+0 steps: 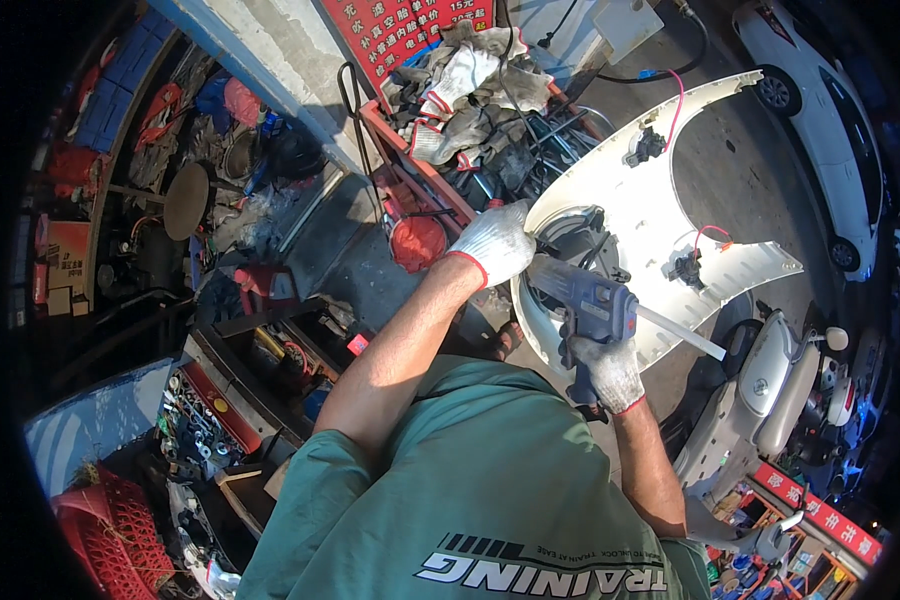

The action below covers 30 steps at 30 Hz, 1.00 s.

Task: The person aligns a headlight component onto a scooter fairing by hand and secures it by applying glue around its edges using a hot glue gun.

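Note:
My right hand (608, 374), in a white glove with a red cuff, is wrapped around the handle of a blue-grey glue gun (595, 303). A pale stick (682, 333) juts from the back of the gun. Its nose points left, over the round opening of a large white scooter panel (610, 205). My left hand (495, 243), gloved the same way, grips the panel's left rim, its fingertips partly hidden. Black brackets (686, 268) with red wires sit on the panel's inner side.
Beyond my left hand, a red tray (410, 160) holds used gloves (460, 85) and tools. A cluttered workbench (240, 370) stands left. To the right are a white scooter (765, 375) and, farther off, a white car (820, 110). A red basket (110, 530) is lower left.

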Each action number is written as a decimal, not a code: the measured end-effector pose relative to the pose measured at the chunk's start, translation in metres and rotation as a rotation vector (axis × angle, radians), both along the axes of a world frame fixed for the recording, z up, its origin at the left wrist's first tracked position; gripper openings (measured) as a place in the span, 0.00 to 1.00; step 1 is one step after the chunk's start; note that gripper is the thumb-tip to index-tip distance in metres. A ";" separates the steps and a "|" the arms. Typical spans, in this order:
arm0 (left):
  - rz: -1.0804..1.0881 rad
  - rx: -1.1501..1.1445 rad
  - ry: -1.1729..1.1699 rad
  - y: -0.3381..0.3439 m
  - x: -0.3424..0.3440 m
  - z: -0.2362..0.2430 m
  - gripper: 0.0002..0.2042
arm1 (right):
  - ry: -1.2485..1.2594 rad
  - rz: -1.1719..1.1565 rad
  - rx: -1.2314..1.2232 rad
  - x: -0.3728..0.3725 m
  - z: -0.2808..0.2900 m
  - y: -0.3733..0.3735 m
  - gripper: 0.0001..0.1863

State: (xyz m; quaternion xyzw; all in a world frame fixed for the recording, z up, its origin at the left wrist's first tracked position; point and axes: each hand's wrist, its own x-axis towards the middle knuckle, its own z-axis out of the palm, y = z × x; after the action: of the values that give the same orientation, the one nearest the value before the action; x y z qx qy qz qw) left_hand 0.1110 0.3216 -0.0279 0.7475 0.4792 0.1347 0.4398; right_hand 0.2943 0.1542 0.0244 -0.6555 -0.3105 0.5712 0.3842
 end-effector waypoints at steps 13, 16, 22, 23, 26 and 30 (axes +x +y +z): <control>0.027 -0.009 -0.051 -0.001 -0.001 -0.002 0.15 | 0.101 -0.035 0.062 0.004 0.003 0.000 0.20; -0.004 0.009 0.004 0.000 -0.001 -0.003 0.16 | 0.078 -0.010 0.034 0.005 0.011 0.002 0.21; 0.005 -0.017 0.013 0.000 0.000 0.001 0.15 | 0.100 -0.002 0.019 0.004 0.011 0.000 0.22; 0.008 -0.002 0.015 0.000 0.000 0.001 0.15 | 0.068 -0.003 0.018 0.004 0.009 -0.002 0.22; 0.009 0.009 0.001 -0.001 -0.001 0.003 0.15 | 0.026 0.065 0.021 0.009 0.003 -0.003 0.24; 0.004 -0.019 0.012 0.000 -0.001 0.006 0.15 | -0.025 0.081 0.025 0.009 0.000 -0.007 0.26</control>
State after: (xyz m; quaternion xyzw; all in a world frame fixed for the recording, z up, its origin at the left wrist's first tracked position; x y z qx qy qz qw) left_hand 0.1097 0.3212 -0.0214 0.7430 0.4847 0.1264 0.4439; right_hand 0.3035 0.1468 0.0244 -0.6448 -0.3488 0.5738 0.3652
